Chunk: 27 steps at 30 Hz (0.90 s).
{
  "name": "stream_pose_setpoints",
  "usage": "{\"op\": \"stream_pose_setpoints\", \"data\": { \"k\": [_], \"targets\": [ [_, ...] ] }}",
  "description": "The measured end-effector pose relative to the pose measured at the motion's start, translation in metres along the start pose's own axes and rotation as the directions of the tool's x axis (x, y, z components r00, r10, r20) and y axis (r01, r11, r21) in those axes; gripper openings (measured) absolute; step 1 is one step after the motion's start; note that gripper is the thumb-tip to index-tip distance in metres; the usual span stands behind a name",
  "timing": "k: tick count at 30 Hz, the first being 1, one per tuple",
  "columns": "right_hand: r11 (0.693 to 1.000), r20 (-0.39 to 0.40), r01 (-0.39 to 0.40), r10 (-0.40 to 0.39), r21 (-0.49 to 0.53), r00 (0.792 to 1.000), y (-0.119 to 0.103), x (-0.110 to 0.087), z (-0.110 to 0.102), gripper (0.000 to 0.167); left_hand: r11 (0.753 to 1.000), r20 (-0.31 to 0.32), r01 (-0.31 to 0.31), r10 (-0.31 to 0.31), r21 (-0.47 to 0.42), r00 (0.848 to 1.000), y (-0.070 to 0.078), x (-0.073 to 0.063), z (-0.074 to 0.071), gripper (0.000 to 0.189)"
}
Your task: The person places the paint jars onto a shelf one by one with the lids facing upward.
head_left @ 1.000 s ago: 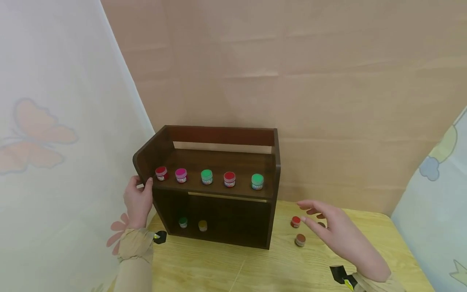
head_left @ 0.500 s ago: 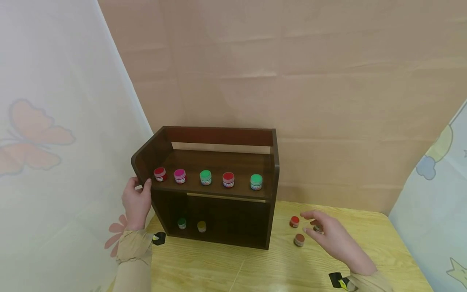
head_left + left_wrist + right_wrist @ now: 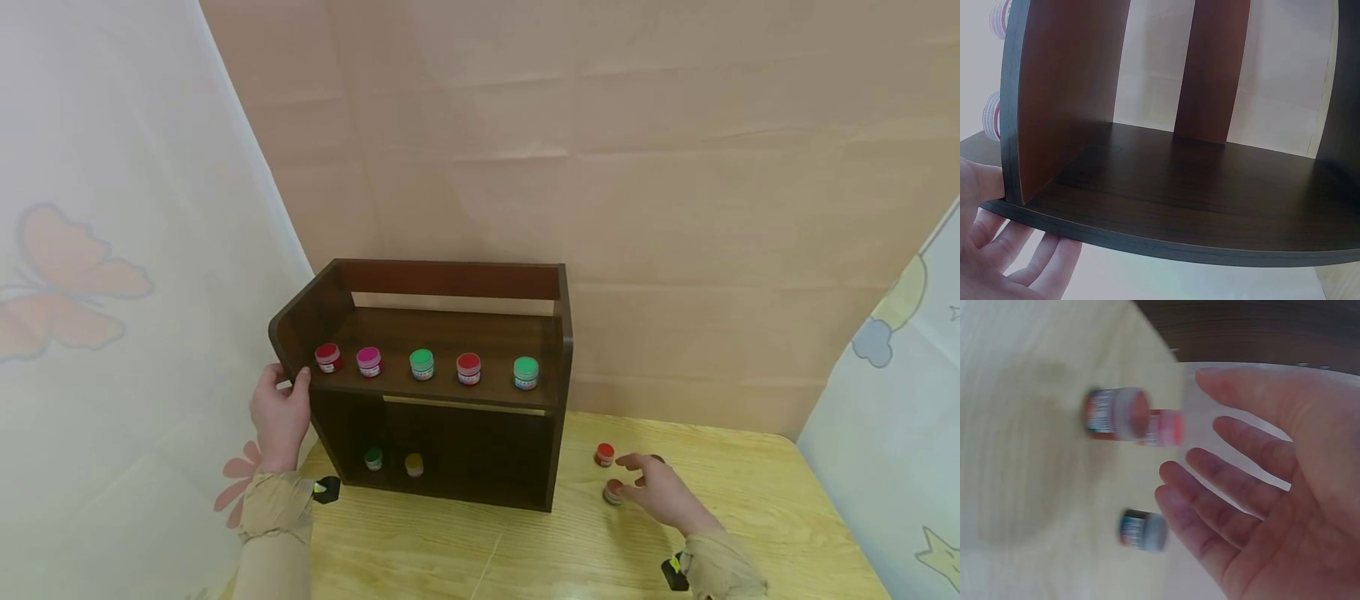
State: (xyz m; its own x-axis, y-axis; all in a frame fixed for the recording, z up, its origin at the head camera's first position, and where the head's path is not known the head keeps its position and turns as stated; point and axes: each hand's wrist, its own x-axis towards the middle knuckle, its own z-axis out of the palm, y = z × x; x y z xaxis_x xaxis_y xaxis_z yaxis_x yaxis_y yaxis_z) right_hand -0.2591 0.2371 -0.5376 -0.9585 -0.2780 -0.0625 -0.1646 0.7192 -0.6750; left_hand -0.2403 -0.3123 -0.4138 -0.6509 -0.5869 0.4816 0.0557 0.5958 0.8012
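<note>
My left hand (image 3: pixel 281 421) grips the left side panel of a dark brown two-level shelf (image 3: pixel 450 321). In the left wrist view its thumb lies by the shelf board's edge and its fingers (image 3: pixel 1054 262) against the panel's outer face. Right of the shelf, my right hand (image 3: pixel 663 496) hovers over a small brown-lidded paint jar (image 3: pixel 612 492), thumb and fingers spread apart with nothing held. A red-lidded jar (image 3: pixel 604 455) stands just behind that one. Another jar with a dark body (image 3: pixel 1143 530) shows in the right wrist view; from the head, my hand mostly hides it.
Several jars line the upper board, among them a magenta-lidded jar (image 3: pixel 369 362) and a green-lidded jar (image 3: pixel 526 373). Below stand a dark green-lidded jar (image 3: pixel 373 458) and a yellowish-lidded jar (image 3: pixel 414 465). A patterned white sheet (image 3: pixel 135 250) hangs close on the left.
My right hand has moved down and to the left, from above the dark jar to the brown-lidded one. My left hand keeps its grip on the shelf.
</note>
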Motion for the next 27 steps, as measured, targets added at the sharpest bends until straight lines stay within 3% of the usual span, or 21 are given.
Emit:
{"op": "stream_pose_setpoints", "data": {
  "k": [12, 17, 27],
  "targets": [
    [0.998, -0.018, -0.006, 0.007, 0.061, 1.000, 0.034, 0.018, 0.033, 0.034, 1.000, 0.009, 0.021, -0.021, -0.014, 1.000, -0.002, 0.003, 0.001, 0.030],
    [0.996, -0.072, 0.015, -0.008, 0.092, 0.997, 0.045, 0.022, 0.042, 0.019, 1.000, 0.007, 0.009, -0.009, -0.020, 1.000, -0.001, 0.003, 0.002, 0.030],
    [0.996, -0.146, -0.042, 0.053, 0.076, 0.988, 0.040, 0.019, 0.050, 0.013, 1.000, 0.000, 0.014, -0.014, -0.016, 1.000, 0.000, 0.001, 0.002, 0.030]
  ]
}}
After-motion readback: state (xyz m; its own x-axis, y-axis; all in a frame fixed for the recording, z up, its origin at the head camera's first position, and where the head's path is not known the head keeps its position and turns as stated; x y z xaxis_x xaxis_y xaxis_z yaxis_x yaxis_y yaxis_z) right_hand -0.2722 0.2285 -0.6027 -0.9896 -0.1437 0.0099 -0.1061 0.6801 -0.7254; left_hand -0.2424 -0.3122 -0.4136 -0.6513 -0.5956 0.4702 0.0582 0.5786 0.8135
